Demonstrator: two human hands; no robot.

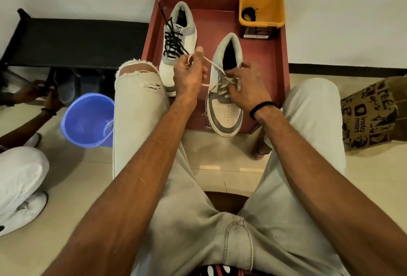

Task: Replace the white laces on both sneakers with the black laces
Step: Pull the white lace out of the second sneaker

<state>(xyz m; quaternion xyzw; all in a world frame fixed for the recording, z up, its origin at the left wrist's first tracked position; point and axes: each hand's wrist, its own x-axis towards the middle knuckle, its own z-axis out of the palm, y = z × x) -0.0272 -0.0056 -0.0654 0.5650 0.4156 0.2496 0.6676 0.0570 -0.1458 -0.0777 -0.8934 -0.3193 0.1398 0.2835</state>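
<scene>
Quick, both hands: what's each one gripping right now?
Left hand: holds the pulled-out white lace.
Right hand: fingers pinch the lacing on the right sneaker.

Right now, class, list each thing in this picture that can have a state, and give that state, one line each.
Far sneaker: laced with black lace.
Near sneaker: white lace partly pulled out.
White lace: stretched between both hands.
Left hand: grips the lace's free end.
Right hand: fingers at the eyelets, pinching the lace.
Yellow tub: open, a black lace inside.
Blue bucket: tilted, looks empty.
</scene>
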